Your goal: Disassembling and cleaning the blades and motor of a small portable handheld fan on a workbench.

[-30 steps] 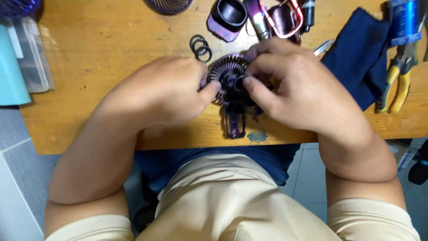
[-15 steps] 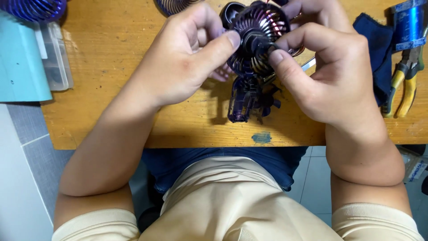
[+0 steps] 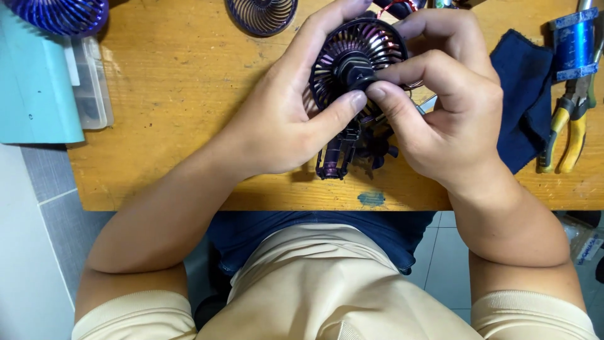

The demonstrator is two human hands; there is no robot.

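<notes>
Fan [image 3: 352, 63] held between left hand [image 3: 283, 119] and right hand [image 3: 440, 119] above table [image 3: 176, 126]; cloth [image 3: 525, 94] to its right, pliers [image 3: 563, 135] beyond; box [image 3: 38, 82] far left.

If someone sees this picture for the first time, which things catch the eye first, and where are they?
The eye goes first to the two hands at the top centre: the left hand and the right hand together grip a small dark purple fan grille above the wooden table. At the right edge lie yellow-handled pliers beside a dark blue cloth. Another round grille lies at the top edge.
</notes>
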